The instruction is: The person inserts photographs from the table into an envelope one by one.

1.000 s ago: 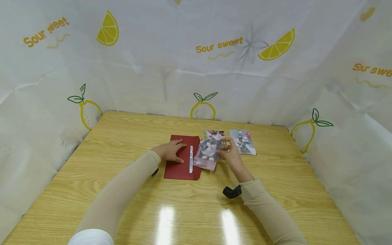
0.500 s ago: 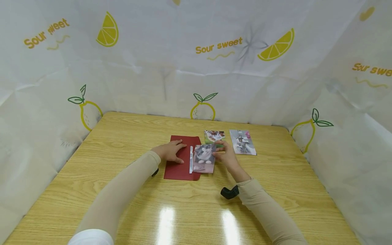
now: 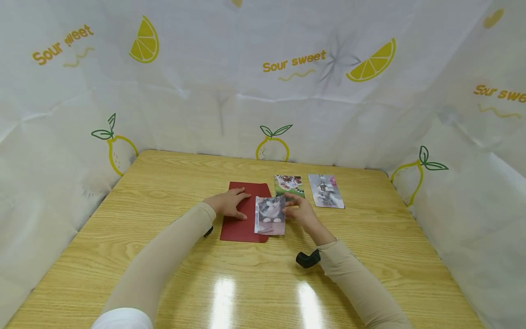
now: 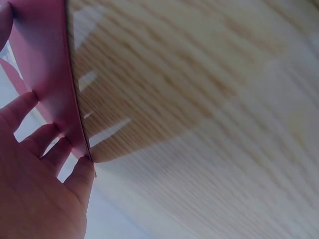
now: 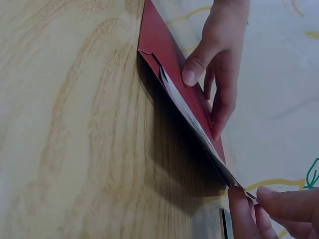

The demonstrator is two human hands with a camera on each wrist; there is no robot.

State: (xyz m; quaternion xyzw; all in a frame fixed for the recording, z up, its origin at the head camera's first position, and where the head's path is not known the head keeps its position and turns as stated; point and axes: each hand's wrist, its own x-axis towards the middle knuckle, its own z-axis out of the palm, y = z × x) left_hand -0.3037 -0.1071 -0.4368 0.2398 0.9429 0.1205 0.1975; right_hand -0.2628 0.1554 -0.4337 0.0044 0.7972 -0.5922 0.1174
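Note:
A red envelope [image 3: 239,232] lies on the wooden table, its flap side facing right. My left hand [image 3: 227,204] rests on it with fingers spread; in the left wrist view the fingertips [image 4: 84,168] press on the red paper [image 4: 42,55]. Between right thumb and fingers I pinch the right edge of a cat photo [image 3: 271,215]. My right hand [image 3: 303,214] keeps that photo over the envelope's right part, at the opening. Seen edge-on in the right wrist view, the photo [image 5: 230,178] slants along the envelope's [image 5: 162,37] open side.
Behind my right hand lies a tiger photo [image 3: 287,182], partly covered by the fingers. Further right is another photo [image 3: 326,191] in grey and pink. Printed white cloth [image 3: 213,109] walls the table [image 3: 185,173] at the back and sides.
My right hand has moved left and slightly toward me, straightening the tilted cat photo. The photo's left edge now overlaps the white strip on the envelope. My left hand has stayed in place.

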